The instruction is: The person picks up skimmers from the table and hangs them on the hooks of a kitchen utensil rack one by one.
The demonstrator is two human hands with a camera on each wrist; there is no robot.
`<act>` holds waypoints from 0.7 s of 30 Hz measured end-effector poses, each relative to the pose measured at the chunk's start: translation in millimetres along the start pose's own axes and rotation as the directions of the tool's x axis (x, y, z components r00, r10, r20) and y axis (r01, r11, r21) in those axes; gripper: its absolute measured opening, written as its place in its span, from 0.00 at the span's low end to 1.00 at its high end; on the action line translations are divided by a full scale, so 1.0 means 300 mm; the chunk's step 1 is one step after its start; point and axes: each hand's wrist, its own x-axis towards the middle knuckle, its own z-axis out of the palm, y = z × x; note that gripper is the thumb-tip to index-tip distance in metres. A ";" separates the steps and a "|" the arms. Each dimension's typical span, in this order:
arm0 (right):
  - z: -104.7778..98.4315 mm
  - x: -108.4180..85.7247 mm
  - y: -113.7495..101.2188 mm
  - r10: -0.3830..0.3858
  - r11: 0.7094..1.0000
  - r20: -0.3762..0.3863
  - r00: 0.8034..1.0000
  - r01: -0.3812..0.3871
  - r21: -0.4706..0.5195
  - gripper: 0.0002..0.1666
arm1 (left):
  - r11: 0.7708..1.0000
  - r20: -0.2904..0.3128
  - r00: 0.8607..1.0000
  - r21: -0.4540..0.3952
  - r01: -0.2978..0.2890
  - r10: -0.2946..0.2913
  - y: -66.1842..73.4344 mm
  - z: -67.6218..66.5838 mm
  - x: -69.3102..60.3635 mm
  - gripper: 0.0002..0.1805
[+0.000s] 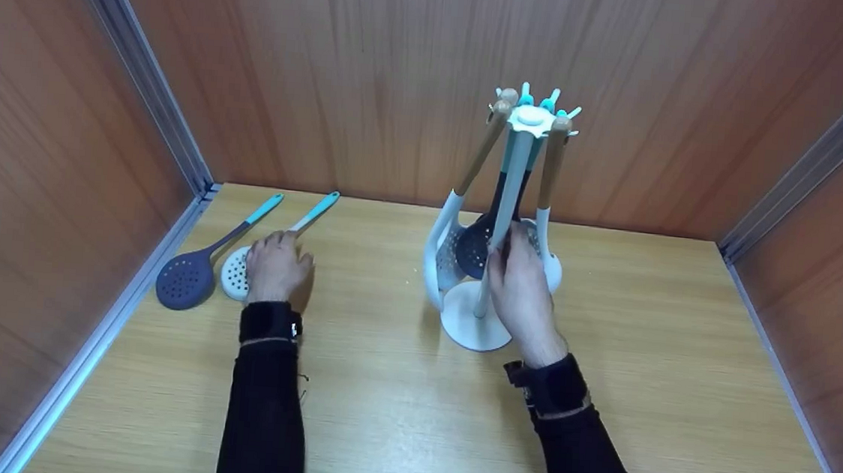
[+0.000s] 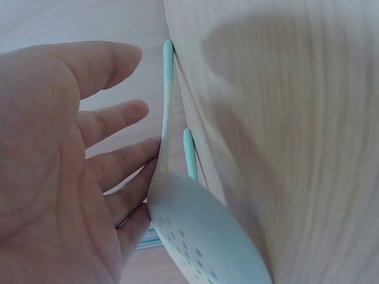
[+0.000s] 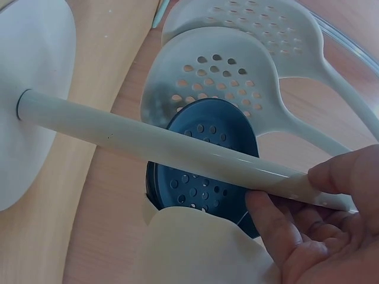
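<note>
A white slotted skimmer [image 1: 235,273] with a turquoise handle lies on the table at the left. Over it is my left hand [image 1: 276,266]; in the left wrist view its fingers are extended, the lower fingertips at the neck of the skimmer [image 2: 201,222]. My right hand [image 1: 524,293] grips the pole of a white utensil stand [image 1: 514,184], thumb on one side and fingers on the other, as the right wrist view shows around the pole [image 3: 148,145]. Hanging on the stand are white utensils with wooden handles [image 1: 553,168] and dark perforated ones [image 3: 204,127] with turquoise handles.
A dark slotted skimmer [image 1: 186,280] with a turquoise handle lies left of the white one. Wooden panels with metal edging [image 1: 151,87] enclose the table [image 1: 378,398] at the back and both sides. The stand's round white base [image 1: 463,330] rests on the tabletop.
</note>
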 end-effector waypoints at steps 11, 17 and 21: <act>-0.003 0.001 0.000 0.007 1.000 0.007 1.000 -0.007 0.008 0.28 | 0.999 0.014 0.999 0.034 0.043 -0.044 0.026 -0.019 -0.004 0.34; -0.002 0.001 -0.001 0.007 1.000 0.004 1.000 -0.007 0.013 0.27 | 0.997 0.018 0.998 0.044 0.060 -0.061 0.039 -0.022 -0.004 0.32; 0.000 -0.001 -0.002 -0.009 1.000 -0.012 1.000 0.009 -0.002 0.25 | 0.996 0.017 0.998 0.073 0.053 -0.055 0.049 -0.009 -0.003 0.24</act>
